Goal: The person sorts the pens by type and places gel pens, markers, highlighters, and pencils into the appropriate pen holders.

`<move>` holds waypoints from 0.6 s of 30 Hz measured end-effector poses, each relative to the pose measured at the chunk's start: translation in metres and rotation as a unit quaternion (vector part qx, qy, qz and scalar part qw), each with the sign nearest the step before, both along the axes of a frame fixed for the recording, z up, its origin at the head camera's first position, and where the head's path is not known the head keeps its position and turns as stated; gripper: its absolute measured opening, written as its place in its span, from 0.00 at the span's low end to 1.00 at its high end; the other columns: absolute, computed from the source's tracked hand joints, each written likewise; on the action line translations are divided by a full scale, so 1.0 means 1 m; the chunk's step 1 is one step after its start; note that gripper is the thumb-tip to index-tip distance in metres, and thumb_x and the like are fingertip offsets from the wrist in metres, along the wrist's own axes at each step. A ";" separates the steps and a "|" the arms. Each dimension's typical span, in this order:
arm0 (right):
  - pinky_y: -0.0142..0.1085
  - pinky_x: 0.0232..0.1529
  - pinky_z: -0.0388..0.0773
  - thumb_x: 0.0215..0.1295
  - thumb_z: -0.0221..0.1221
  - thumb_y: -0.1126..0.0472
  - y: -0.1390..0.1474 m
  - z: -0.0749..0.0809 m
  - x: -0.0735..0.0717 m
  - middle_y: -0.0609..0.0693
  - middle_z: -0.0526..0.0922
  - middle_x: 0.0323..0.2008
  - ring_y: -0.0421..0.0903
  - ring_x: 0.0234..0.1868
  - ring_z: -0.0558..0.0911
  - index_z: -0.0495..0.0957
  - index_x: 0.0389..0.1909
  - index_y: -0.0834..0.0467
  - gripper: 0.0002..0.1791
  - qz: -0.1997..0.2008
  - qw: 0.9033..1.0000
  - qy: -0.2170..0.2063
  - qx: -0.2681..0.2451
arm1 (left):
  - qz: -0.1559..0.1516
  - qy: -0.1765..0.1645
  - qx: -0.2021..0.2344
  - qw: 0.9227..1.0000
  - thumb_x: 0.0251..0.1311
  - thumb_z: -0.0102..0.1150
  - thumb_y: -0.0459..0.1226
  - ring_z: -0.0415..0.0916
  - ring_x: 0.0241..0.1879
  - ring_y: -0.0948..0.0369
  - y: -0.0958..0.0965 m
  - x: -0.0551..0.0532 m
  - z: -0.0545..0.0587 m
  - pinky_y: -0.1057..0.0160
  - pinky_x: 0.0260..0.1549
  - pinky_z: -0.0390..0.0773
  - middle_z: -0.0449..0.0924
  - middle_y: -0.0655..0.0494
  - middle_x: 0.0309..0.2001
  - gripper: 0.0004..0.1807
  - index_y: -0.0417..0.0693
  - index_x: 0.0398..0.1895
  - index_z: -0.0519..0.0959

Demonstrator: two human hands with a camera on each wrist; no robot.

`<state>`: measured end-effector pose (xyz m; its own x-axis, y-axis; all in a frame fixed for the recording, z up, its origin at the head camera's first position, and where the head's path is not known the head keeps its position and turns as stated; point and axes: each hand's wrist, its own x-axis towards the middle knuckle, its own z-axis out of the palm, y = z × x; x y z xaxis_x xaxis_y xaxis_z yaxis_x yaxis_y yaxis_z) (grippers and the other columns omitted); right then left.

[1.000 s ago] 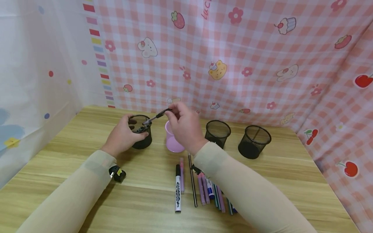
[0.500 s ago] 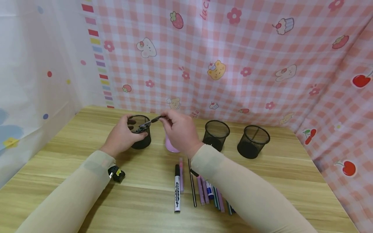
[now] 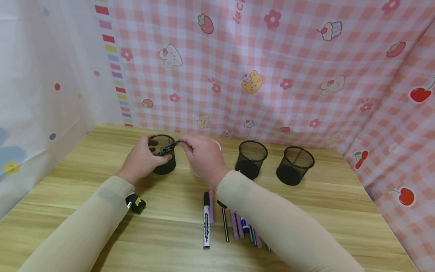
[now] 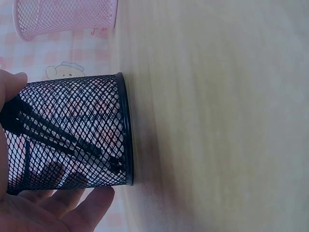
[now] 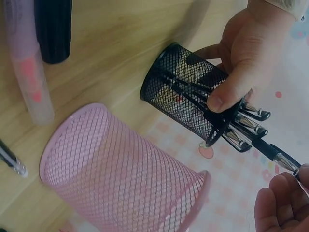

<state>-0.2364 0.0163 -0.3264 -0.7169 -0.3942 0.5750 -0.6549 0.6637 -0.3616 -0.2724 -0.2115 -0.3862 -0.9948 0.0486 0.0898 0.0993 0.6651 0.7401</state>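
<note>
Your left hand [image 3: 142, 158]'s wrapped round a black mesh cup [image 3: 165, 167] on the far left of the counter [image 3: 170, 234], and your right hand [image 3: 204, 155] is pinching a black pen [image 5: 276, 154] by one end, right at the cup's mouth, next to some other pens [image 5: 252, 126] inside. Pink cup [image 5: 120, 164]'s just to the right, marker [image 3: 207, 223] lies nearer you.
</note>
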 end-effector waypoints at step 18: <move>0.30 0.51 0.86 0.79 0.59 0.60 -0.018 -0.008 -0.007 0.50 0.90 0.55 0.42 0.53 0.89 0.86 0.59 0.56 0.15 0.004 0.995 -0.101 0.000 | 0.000 0.001 -0.002 1.000 0.61 0.72 0.54 0.70 0.70 0.38 0.001 0.002 0.002 0.36 0.68 0.71 0.68 0.34 0.72 0.55 0.37 0.80 0.53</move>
